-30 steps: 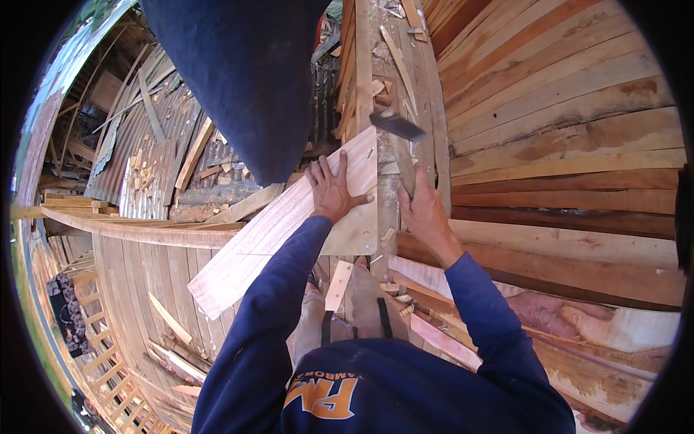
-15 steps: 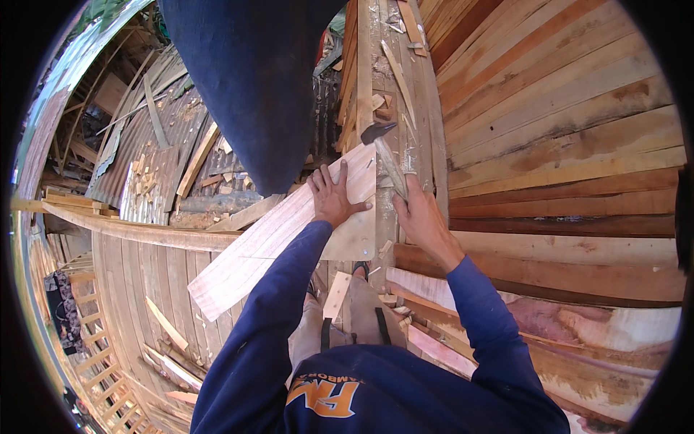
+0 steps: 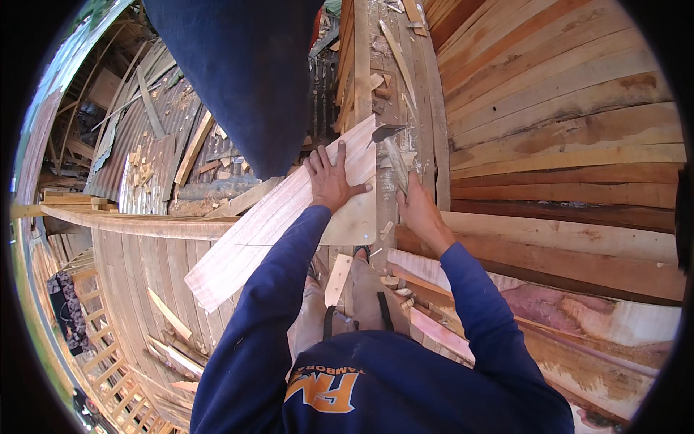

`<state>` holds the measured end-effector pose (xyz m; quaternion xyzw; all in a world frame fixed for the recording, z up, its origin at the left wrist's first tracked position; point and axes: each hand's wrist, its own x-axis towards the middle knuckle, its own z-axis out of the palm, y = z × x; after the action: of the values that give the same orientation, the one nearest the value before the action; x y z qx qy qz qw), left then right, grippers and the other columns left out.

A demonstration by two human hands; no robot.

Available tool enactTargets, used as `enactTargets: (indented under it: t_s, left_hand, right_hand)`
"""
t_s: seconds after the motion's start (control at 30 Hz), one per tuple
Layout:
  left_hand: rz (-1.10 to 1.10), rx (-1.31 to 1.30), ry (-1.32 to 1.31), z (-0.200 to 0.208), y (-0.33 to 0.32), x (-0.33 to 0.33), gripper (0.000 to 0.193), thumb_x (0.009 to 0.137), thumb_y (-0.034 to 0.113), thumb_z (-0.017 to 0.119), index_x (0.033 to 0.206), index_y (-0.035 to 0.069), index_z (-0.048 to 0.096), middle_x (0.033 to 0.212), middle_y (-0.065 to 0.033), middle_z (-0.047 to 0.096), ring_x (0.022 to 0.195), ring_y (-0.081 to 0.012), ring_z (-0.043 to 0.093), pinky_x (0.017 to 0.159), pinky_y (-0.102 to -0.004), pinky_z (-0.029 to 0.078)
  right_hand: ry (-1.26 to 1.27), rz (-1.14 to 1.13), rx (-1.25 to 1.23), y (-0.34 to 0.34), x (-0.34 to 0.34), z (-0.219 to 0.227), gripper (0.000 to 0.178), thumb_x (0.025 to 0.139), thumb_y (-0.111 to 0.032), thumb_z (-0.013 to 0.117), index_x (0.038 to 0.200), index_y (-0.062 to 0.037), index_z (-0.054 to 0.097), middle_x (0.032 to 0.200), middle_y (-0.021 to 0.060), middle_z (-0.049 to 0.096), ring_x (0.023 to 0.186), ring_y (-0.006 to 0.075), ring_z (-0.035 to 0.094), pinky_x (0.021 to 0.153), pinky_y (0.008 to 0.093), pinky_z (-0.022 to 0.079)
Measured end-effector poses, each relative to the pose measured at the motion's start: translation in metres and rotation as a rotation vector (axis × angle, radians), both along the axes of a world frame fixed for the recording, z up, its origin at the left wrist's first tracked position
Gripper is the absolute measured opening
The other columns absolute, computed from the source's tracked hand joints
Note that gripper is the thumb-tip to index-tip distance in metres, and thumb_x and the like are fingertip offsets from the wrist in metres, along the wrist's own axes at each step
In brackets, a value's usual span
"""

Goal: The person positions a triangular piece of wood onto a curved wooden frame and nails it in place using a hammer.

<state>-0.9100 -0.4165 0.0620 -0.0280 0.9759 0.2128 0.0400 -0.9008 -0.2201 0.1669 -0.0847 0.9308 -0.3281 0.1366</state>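
While the left hand (image 3: 334, 181) lies as before, fingers spread flat on the pale plank (image 3: 282, 217), the right hand (image 3: 419, 213) has drawn back from the plank's end and now grips the handle of a hatchet (image 3: 390, 148), fist closed. Its dark head points left, touching the plank's top corner. The plank's long axis slants from lower left to upper right against the wooden beam (image 3: 405, 94)

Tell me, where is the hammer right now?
The hammer is near the top middle of the head view, held in the right hand, just right of the pale plank that the left hand presses down.
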Motion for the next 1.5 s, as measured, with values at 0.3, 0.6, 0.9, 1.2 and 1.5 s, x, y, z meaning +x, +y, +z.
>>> enactTargets:
  t_s: [0.3,0.6,0.9,1.2,1.5]
  left_hand:
    - [0.019,-0.039,0.016,0.004,-0.010,-0.001,0.128,0.058,0.074,0.078,0.155,0.011,0.023,0.143,-0.0326,0.028,0.135,-0.0516,0.024,0.111,-0.0623,0.017]
    - [0.047,-0.054,0.036,-0.004,-0.020,0.008,0.127,0.056,0.073,0.080,0.153,0.010,0.027,0.141,-0.0316,0.030,0.133,-0.0509,0.026,0.110,-0.0618,0.017]
    - [-0.009,-0.034,0.011,-0.004,-0.002,0.006,0.129,0.058,0.078,0.075,0.154,0.009,0.024,0.141,-0.0326,0.030,0.134,-0.0513,0.025,0.111,-0.0653,0.014]
    - [0.029,-0.038,-0.064,0.013,-0.008,-0.001,0.131,0.058,0.074,0.079,0.157,0.011,0.019,0.145,-0.0330,0.026,0.137,-0.0528,0.021,0.113,-0.0624,0.013]
    - [0.037,-0.065,0.009,-0.002,-0.020,0.007,0.128,0.058,0.072,0.079,0.154,0.009,0.023,0.141,-0.0319,0.030,0.135,-0.0508,0.024,0.110,-0.0639,0.016]
  right_hand:
    - [0.003,-0.005,-0.109,-0.013,-0.001,0.012,0.027,0.093,-0.013,0.057,0.107,0.0058,0.042,0.075,0.0338,0.061,0.076,0.0519,0.062,0.067,0.0567,0.047]
    - [0.748,0.068,-0.660,-0.051,-0.050,0.231,0.028,0.099,-0.022,0.060,0.109,0.0019,0.050,0.067,0.0118,0.062,0.057,0.0229,0.063,0.054,0.0358,0.048]
    - [-0.055,-0.124,-0.034,0.005,0.009,-0.006,0.028,0.094,-0.012,0.057,0.108,0.0083,0.044,0.080,0.0372,0.060,0.080,0.0538,0.062,0.068,0.0567,0.047]
    - [0.058,-0.072,-0.178,-0.008,0.009,0.006,0.027,0.095,-0.011,0.056,0.114,0.0058,0.044,0.081,0.0334,0.062,0.081,0.0526,0.061,0.068,0.0534,0.048]
    - [0.721,0.226,-0.799,-0.032,-0.067,0.219,0.021,0.099,-0.021,0.061,0.105,-0.0030,0.052,0.073,0.0084,0.058,0.060,0.0221,0.059,0.054,0.0378,0.050]
